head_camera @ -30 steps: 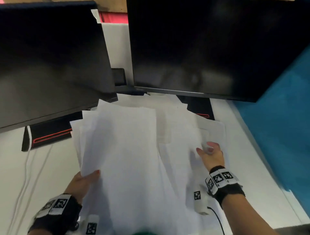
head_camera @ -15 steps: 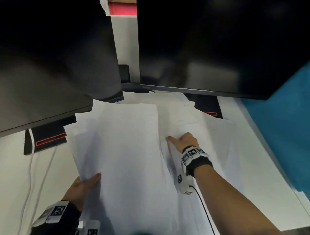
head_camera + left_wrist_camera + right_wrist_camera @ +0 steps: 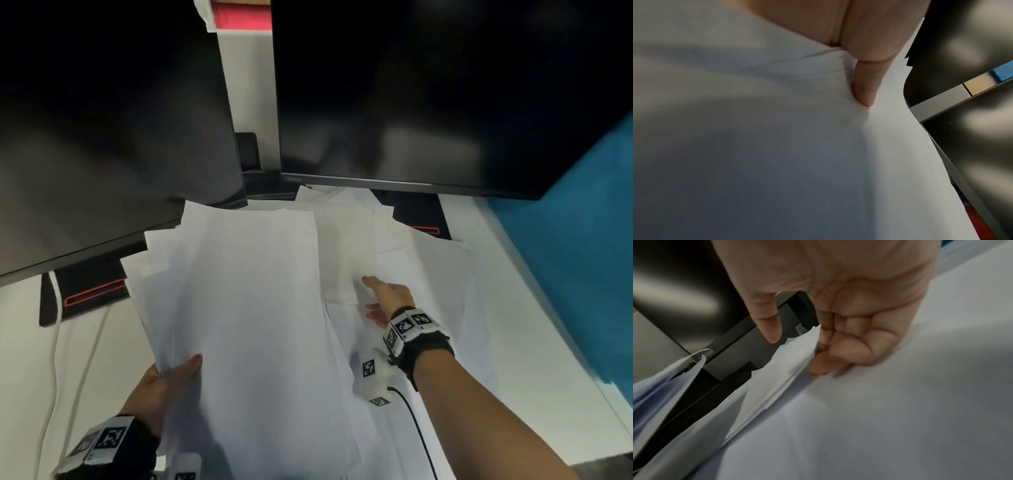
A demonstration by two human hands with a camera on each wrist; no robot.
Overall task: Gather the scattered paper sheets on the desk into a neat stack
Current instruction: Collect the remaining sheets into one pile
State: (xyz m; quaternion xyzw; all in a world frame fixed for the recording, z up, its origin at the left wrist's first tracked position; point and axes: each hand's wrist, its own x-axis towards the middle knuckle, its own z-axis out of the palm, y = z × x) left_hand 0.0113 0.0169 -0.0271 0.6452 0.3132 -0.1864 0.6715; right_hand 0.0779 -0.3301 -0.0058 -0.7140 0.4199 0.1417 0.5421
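White paper sheets cover the middle of the desk. My left hand (image 3: 164,387) grips a fanned bundle of sheets (image 3: 246,308) at its near left edge, with the thumb (image 3: 865,91) pressed on top of the bundle (image 3: 777,146). My right hand (image 3: 387,298) is low on the loose sheets (image 3: 428,274) lying to the right of the bundle. In the right wrist view the fingers (image 3: 849,340) are curled and hook the raised edge of a thin pile (image 3: 781,378). The thumb stays off the paper. The right hand (image 3: 795,353) rests over flat sheets (image 3: 900,402).
Two dark monitors (image 3: 102,120) (image 3: 428,85) overhang the far sheets. Their black bases with red lines (image 3: 89,294) (image 3: 421,222) stand behind the paper. White cables (image 3: 54,342) run down the left of the white desk (image 3: 27,394). A blue partition (image 3: 565,240) bounds the right.
My right hand has moved left across the loose sheets, from their right side to the middle beside the bundle. The left hand keeps its grip on the bundle.
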